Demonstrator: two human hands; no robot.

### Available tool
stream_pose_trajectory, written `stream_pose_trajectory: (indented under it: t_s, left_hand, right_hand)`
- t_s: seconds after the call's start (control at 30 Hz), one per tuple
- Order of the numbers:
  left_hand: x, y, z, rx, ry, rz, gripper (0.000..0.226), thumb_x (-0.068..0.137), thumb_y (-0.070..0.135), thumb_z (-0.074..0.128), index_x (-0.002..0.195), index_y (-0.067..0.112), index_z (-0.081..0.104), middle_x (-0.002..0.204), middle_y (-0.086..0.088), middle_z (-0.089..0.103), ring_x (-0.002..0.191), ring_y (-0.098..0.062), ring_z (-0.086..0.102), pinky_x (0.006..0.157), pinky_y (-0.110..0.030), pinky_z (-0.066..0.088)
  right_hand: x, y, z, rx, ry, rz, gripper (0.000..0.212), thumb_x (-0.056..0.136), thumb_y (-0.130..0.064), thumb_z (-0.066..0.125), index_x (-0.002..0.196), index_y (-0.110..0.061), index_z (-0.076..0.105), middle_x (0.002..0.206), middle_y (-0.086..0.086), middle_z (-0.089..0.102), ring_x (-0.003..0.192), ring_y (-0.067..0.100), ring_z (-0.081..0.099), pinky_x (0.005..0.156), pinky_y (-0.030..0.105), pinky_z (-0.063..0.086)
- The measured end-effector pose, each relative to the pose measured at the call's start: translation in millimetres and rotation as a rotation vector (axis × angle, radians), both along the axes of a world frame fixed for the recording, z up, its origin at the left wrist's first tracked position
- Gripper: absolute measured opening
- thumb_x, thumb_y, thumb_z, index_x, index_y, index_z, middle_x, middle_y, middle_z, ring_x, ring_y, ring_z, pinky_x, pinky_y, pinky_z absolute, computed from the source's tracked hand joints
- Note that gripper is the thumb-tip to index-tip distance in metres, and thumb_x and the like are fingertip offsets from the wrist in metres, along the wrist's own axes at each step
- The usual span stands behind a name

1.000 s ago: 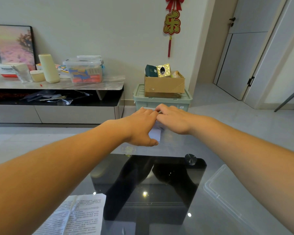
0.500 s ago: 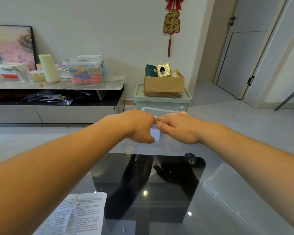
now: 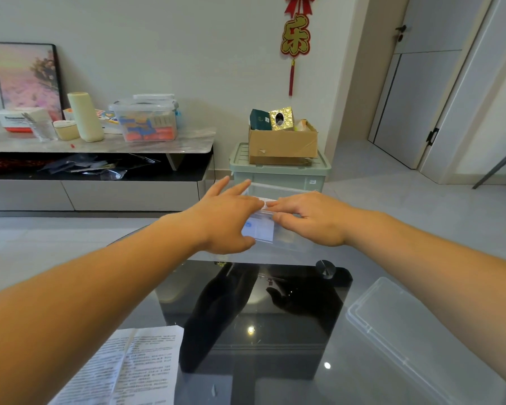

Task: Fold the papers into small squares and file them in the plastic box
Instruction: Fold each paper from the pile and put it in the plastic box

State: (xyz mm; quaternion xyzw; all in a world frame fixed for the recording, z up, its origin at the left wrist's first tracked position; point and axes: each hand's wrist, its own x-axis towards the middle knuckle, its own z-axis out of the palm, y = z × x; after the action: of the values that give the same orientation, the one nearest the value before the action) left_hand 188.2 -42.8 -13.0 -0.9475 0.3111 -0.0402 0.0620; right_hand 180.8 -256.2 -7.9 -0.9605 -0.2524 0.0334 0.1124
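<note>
A clear plastic box (image 3: 287, 239) stands at the far side of the glass table. A folded paper (image 3: 260, 230) stands upright in it and shows through the front wall. My left hand (image 3: 225, 220) is over the box's left end, fingers straight and spread, fingertips by the paper's top edge. My right hand (image 3: 313, 219) comes in from the right. Its index finger and thumb pinch the paper's top edge. A printed sheet (image 3: 129, 372), unfolded but creased, lies at the table's near left.
The box's clear lid (image 3: 421, 337) lies on the table (image 3: 275, 387) at the right. A small metal knob (image 3: 325, 267) stands behind the table's dark panel. Beyond the table are a low sideboard (image 3: 100, 147) with containers and a green crate (image 3: 278, 173) carrying a cardboard box.
My left hand's fingers have straightened and spread from a curled pose. Both hands have drawn back a little toward me, and more of the folded paper shows through the box wall.
</note>
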Motion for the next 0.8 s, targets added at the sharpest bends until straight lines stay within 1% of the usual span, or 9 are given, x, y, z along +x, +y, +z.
stream_pose_trajectory:
  t_s: [0.13,0.23,0.37,0.43,0.5,0.6,0.7,0.73,0.8]
  left_hand:
    - [6,-6,5,-0.025,0.021,0.057,0.059,0.093,0.049,0.060,0.147,0.030,0.046,0.155,0.003,0.043,0.154,-0.017,0.011,0.124,-0.047,-0.005]
    - [8,-11,4,-0.031,0.049,0.081,0.060,0.091,0.050,0.062,0.145,0.027,0.048,0.153,0.002,0.044,0.152,-0.018,0.016,0.124,-0.045,0.005]
    - [9,-14,6,-0.053,0.086,0.102,0.062,0.090,0.052,0.063,0.143,0.024,0.050,0.151,0.001,0.045,0.152,-0.020,0.016,0.122,-0.044,0.012]
    - [9,-15,7,-0.053,0.104,0.112,0.065,0.090,0.054,0.063,0.145,0.023,0.048,0.152,0.000,0.043,0.151,-0.021,0.018,0.122,-0.045,0.013]
    - [6,-12,8,-0.072,0.113,0.099,0.072,0.089,0.054,0.064,0.150,0.024,0.041,0.155,0.000,0.040,0.149,-0.022,0.022,0.122,-0.046,0.014]
    - [-9,-3,9,-0.232,0.083,0.070,0.078,0.089,0.049,0.067,0.154,0.025,0.031,0.159,0.000,0.035,0.146,-0.022,0.029,0.121,-0.045,0.021]
    - [-36,17,14,-0.373,0.041,0.121,0.064,0.091,0.045,0.066,0.146,0.024,0.042,0.147,0.001,0.046,0.133,-0.020,0.044,0.113,-0.040,0.039]
    - [-49,25,15,-0.382,0.047,0.139,0.055,0.091,0.045,0.065,0.138,0.025,0.047,0.138,0.002,0.050,0.126,-0.018,0.048,0.108,-0.039,0.044]
    - [-84,42,16,-0.314,0.073,0.180,0.036,0.091,0.051,0.061,0.119,0.030,0.053,0.120,0.006,0.052,0.111,-0.015,0.054,0.097,-0.037,0.050]
  right_hand:
    - [2,3,4,-0.116,0.012,-0.006,0.052,0.105,-0.054,0.025,0.149,-0.035,0.044,0.155,-0.014,0.041,0.140,0.013,0.037,0.117,0.039,0.028]
    - [3,3,4,-0.157,0.012,-0.010,0.055,0.104,-0.055,0.022,0.152,-0.034,0.038,0.156,-0.012,0.039,0.144,0.011,0.031,0.120,0.040,0.022]
    - [3,3,1,-0.126,-0.020,-0.004,0.054,0.104,-0.054,0.024,0.153,-0.035,0.037,0.156,-0.012,0.038,0.143,0.013,0.033,0.119,0.042,0.023]
    - [3,4,2,-0.148,-0.016,-0.011,0.053,0.104,-0.054,0.024,0.151,-0.033,0.040,0.156,-0.011,0.040,0.141,0.014,0.035,0.118,0.042,0.024]
    - [3,6,4,-0.116,-0.008,-0.023,0.052,0.104,-0.053,0.027,0.149,-0.033,0.044,0.155,-0.009,0.042,0.139,0.015,0.039,0.116,0.041,0.029]
    - [-5,2,12,0.020,-0.094,-0.083,0.049,0.104,-0.048,0.036,0.148,-0.028,0.046,0.154,-0.007,0.044,0.140,0.014,0.039,0.114,0.035,0.031]
    - [-30,-1,24,0.151,-0.219,-0.130,0.038,0.103,-0.039,0.044,0.135,-0.024,0.059,0.138,-0.006,0.059,0.126,0.011,0.049,0.101,0.028,0.036]
    - [-42,-1,28,0.175,-0.235,-0.129,0.035,0.102,-0.037,0.047,0.130,-0.024,0.062,0.132,-0.007,0.062,0.119,0.009,0.052,0.099,0.028,0.040]
    - [-76,2,31,0.206,-0.207,-0.103,0.029,0.100,-0.037,0.051,0.123,-0.026,0.066,0.119,-0.012,0.065,0.107,0.002,0.053,0.097,0.031,0.047]
